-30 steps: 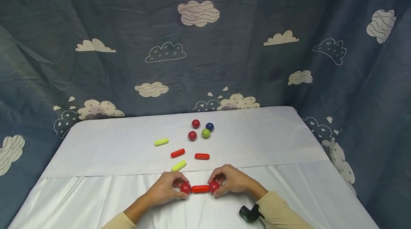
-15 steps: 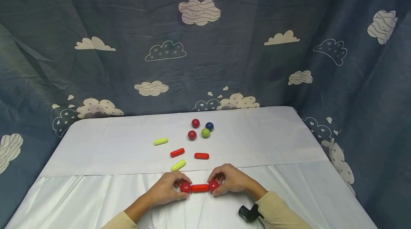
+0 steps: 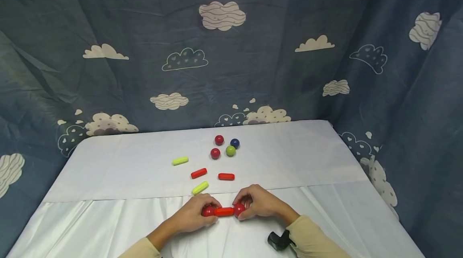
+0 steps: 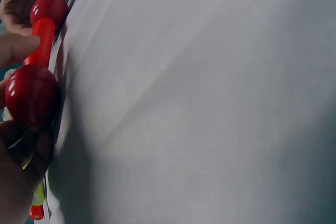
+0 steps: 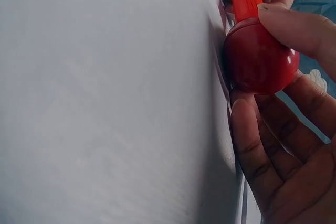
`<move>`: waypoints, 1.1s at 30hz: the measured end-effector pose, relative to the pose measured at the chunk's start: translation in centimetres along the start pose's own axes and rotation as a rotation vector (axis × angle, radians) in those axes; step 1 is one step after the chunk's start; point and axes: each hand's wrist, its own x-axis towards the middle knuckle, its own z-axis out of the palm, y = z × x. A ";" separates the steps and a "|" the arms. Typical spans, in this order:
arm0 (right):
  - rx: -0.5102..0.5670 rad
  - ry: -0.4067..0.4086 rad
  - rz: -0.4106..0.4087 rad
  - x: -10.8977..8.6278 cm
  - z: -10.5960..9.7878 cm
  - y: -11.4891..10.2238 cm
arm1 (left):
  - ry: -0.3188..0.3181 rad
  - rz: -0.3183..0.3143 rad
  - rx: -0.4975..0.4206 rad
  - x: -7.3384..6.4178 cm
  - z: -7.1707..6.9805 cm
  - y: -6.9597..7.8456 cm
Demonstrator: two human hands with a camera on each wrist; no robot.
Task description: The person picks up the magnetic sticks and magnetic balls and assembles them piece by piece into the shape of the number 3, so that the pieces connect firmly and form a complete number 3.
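Observation:
Two red balls are joined by a short red rod (image 3: 224, 211) near the front of the table. My left hand (image 3: 192, 214) grips the left ball (image 3: 207, 211), fingers over its far side and thumb in front. In the left wrist view that thumb lies alongside the red rod (image 4: 44, 43), partly covering it. The right ball (image 3: 239, 209) is held by my right hand (image 3: 263, 203) between thumb and fingers. The right wrist view shows the right thumb (image 5: 302, 31) on top of the ball (image 5: 257, 59), near where the rod enters it.
Behind the hands lie two loose red rods (image 3: 226, 177) and two yellow-green rods (image 3: 200, 187). Farther back sit two red balls (image 3: 215, 153), a green ball (image 3: 230, 151) and a blue ball (image 3: 235, 143). A dark cloud-print curtain (image 3: 253, 69) hangs behind the white-covered table (image 3: 115, 169).
My left hand has slid slightly right, its thumb and fingers reaching farther past the left ball toward the rod. The right hand keeps its grip in nearly the same place.

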 end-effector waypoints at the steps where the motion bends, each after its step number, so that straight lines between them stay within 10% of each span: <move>1: 0.005 0.001 0.003 0.0 0.0 0.0 | 0.007 0.001 -0.005 0.2 0.1 0.0; 33: 0.004 0.013 0.028 1.5 -2.8 0.4 | 0.059 -0.056 -0.189 1.3 1.1 0.0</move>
